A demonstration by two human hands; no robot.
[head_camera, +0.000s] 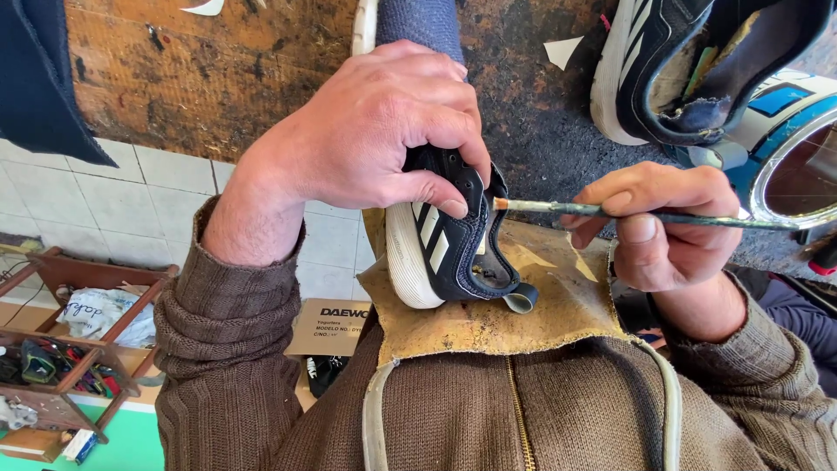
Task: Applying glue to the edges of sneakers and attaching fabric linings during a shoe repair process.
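Observation:
My left hand (375, 131) grips a dark blue sneaker (440, 253) with white stripes and a white sole, pressing it heel-down on a stained tan leather apron (558, 305) over my lap. My right hand (658, 231) pinches a thin brush (610, 212) held level. Its orange-tipped bristles touch the shoe's collar just beside my left thumb. I wear a brown knit zip sweater (488, 410).
A second dark sneaker (689, 70) with white stripes and a worn lining lies on the scuffed wooden workbench (218, 70) at upper right, beside a blue and white round tin (785, 148). Lower left: tiled floor, a wooden rack (61, 366) with tools, a cardboard box (336, 327).

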